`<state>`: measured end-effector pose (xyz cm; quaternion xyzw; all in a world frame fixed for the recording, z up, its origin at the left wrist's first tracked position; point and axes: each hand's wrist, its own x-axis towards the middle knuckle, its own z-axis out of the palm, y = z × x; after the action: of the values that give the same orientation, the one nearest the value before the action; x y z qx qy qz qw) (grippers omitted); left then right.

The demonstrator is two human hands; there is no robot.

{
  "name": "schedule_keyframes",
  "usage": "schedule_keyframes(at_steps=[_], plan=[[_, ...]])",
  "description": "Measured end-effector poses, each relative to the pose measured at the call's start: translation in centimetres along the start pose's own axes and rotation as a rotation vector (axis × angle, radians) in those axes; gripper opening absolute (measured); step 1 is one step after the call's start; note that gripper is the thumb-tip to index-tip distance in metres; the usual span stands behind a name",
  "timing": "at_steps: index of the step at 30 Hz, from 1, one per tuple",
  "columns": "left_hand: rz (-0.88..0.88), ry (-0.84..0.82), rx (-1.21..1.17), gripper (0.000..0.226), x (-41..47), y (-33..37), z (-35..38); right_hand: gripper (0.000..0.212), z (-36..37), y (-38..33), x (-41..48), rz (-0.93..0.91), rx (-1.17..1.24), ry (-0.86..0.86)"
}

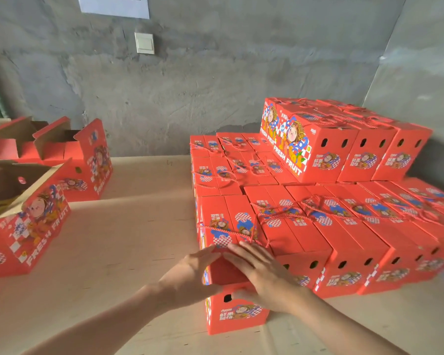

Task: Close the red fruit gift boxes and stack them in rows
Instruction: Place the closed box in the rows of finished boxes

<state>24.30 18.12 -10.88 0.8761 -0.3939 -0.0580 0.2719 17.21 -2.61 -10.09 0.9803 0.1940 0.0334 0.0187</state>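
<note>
- Gift boxes point(326, 234), right of frame: red, blue-and-white checkered patches, white "FRESH FRUIT" lettering.
- Open boxes point(23, 208), left: red outside, brown inside.
- Worktop point(139, 226): tan.
- Wall point(190, 85): mottled grey.

Red gift boxes point(302, 160) read "FRESH FRUIT" (white capitals)

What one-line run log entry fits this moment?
step: close lid | left hand: pressing near box left side | right hand: flat on its top | closed stack: beside, right | open boxes: left, flaps up
</note>
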Motion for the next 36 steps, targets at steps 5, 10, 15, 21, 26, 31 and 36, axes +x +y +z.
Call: schedule_keyframes(at_steps=[5,10,15,21,26,31,36], plan=[[-0.047,-0.028,0.033,0.074,0.4,-1.2,1.0,0.076,0.8,0.7,1.2,0.017,-0.092,0.046],[-0.083,-0.094,0.067,0.071,3.4,-1.6,-0.9,0.084,0.7,2.0,4.4,0.051,0.046,-0.003],[-0.095,-0.068,-0.019,0.061,3.6,-2.2,-1.5,0.079,0.9,1.1,6.3,0.081,0.180,0.102],[-0.199,-0.109,0.083,0.072,3.4,-2.8,-1.6,0.067,0.3,1.4,7.1,0.125,0.391,0.043],[-0.145,-0.075,-0.023,0.071,1.6,-2.1,-1.0,0.037,0.2,0.4,8.5,0.200,0.347,0.274],[-0.255,-0.204,0.048,0.046,-4.3,-6.1,-2.6,0.031,0.7,-0.2,9.7,0.277,0.151,0.156],[-0.425,-0.174,0.172,0.033,-11.7,-12.0,-10.1,0.040,-2.7,-3.7,14.4,0.383,-0.091,-0.124]])
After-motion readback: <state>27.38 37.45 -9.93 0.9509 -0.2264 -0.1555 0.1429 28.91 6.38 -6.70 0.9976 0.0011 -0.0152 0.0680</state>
